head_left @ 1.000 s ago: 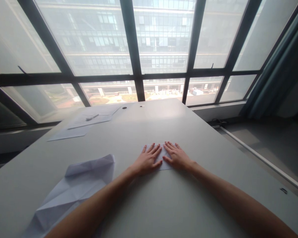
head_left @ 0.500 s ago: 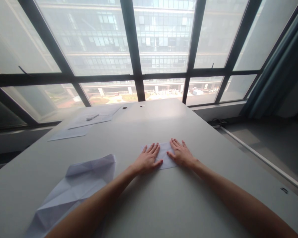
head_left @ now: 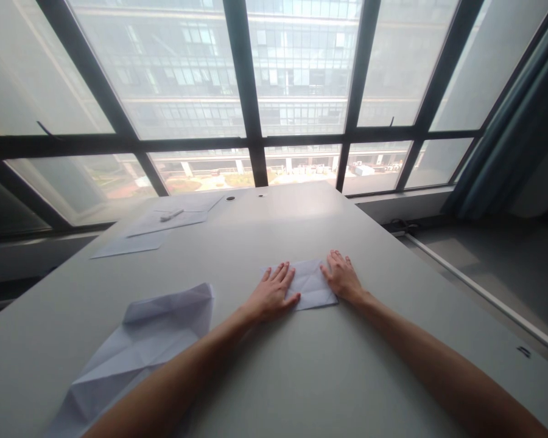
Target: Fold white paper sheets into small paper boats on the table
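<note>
A small folded sheet of white paper (head_left: 311,285) lies flat on the table between my hands, with crease lines across its face. My left hand (head_left: 275,293) rests spread on the paper's left part and covers it there. At the right edge of the paper is my right hand (head_left: 342,277), fingers stretched forward and the thumb side by the paper's border. Neither hand grasps anything. Left of my left forearm lies a larger creased sheet of paper (head_left: 164,331), partly raised along its folds and partly hidden by the arm.
Flat sheets of paper (head_left: 132,244) lie at the table's far left, with a white pen-like object (head_left: 172,215) on top. The white table (head_left: 274,231) reaches toward large windows. A cable hole (head_left: 230,198) sits near its far edge. A curtain (head_left: 493,140) hangs at right.
My right hand has slid right, from on top of the folded paper to its right edge, uncovering more of it. My left hand has stayed in place.
</note>
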